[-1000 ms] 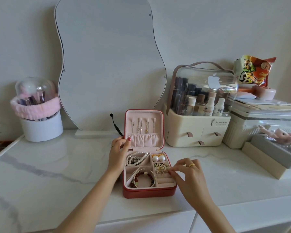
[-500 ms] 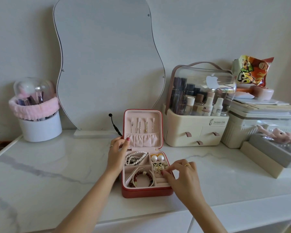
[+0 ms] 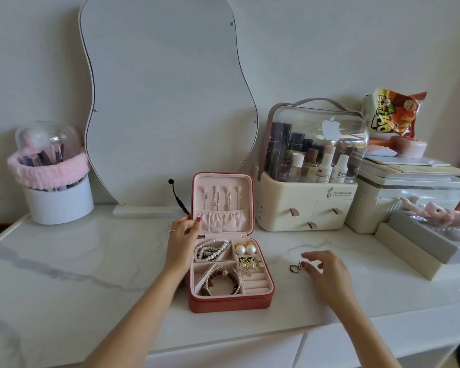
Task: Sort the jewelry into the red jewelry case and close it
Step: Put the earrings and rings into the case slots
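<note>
The red jewelry case [image 3: 229,304] lies open on the white marble top, its lid [image 3: 222,201] upright with thin chains hanging inside. Its pink tray holds a pearl strand [image 3: 210,249], pearl earrings [image 3: 245,249], gold earrings [image 3: 247,264] and a dark red bead bracelet [image 3: 221,284]. My left hand [image 3: 182,241] holds the lid's lower left edge with thumb and fingers. My right hand [image 3: 323,269] hovers over the top to the right of the case, fingers loosely spread, fingertips right by small metal rings [image 3: 295,267] lying there.
A wavy mirror [image 3: 168,102] leans on the wall behind the case, a black cable plug [image 3: 177,196] beside it. A cream cosmetics organizer [image 3: 306,208] stands at the right, more boxes [image 3: 409,235] beyond it. A white brush holder [image 3: 57,200] stands far left.
My right hand has left the case's earring compartment and moved right, to the rings on the marble top. The left hand stays on the lid.
</note>
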